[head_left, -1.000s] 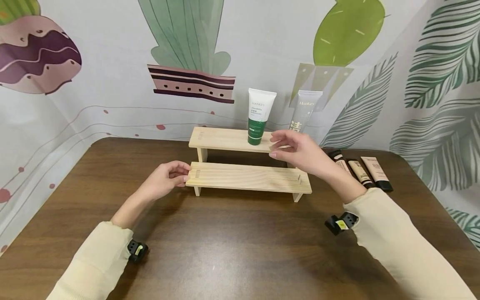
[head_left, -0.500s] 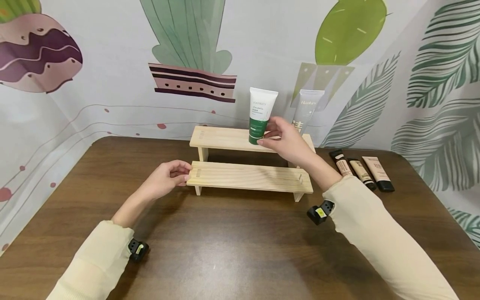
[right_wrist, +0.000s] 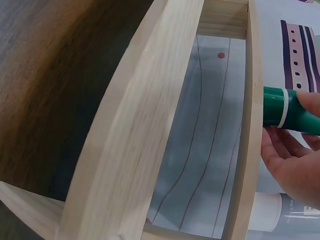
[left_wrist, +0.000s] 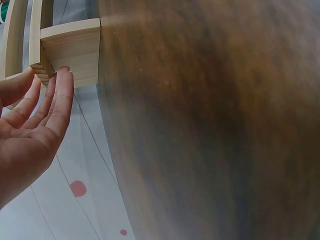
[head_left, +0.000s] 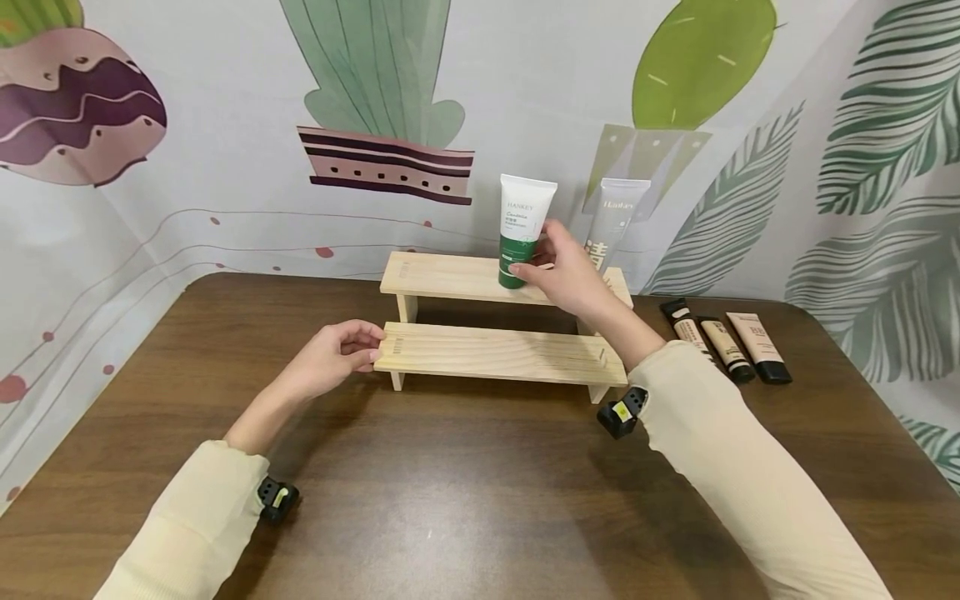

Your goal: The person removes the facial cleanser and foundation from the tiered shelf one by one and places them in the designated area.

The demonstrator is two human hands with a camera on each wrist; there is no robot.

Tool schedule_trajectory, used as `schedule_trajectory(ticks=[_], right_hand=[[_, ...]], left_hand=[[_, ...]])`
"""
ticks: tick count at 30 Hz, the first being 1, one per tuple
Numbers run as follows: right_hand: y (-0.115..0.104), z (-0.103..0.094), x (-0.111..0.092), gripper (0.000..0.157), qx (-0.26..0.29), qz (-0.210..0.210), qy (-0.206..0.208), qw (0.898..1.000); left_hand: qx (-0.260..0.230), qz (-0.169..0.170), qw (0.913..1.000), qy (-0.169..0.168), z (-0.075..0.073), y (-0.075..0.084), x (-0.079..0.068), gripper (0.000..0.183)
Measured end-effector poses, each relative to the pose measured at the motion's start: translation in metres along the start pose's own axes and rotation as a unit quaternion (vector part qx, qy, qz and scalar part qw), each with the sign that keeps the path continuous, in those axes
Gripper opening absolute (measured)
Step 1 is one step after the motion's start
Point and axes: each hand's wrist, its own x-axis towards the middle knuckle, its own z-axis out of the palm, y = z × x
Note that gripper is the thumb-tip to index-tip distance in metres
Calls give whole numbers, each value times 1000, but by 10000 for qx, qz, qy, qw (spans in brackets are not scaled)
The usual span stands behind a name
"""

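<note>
A white-and-green squeeze tube (head_left: 525, 208) stands cap down on the upper step of a two-step wooden display rack (head_left: 487, 354). From its right side my right hand (head_left: 573, 279) pinches the tube low down, thumb in front. In the right wrist view, thumb and fingers are around the green lower part (right_wrist: 275, 106), just above the board. My left hand (head_left: 330, 358) grips the left end of the lower step. Its thumb and index finger meet the board's corner in the left wrist view, the other fingers (left_wrist: 62, 100) lying beside the leg panel.
A grey squeeze tube (head_left: 618, 212) stands at the upper step's right end, partly behind my right hand. Several smaller cosmetic tubes, among them a pink one (head_left: 757, 342), lie on the brown table (head_left: 450, 500) to the right. A printed cloth (head_left: 540, 83) hangs behind.
My right hand has moved left from beside the grey tube to the white-and-green tube and closed its fingers on it. The left hand stays at the rack's end.
</note>
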Motion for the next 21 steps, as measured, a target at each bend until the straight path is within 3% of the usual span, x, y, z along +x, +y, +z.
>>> schedule_trajectory(ticks=[21], right_hand=[[0, -7, -20, 51, -15, -583, -320, 9978]], left_hand=[[9, -22, 10000, 3, 2, 3, -1, 23]])
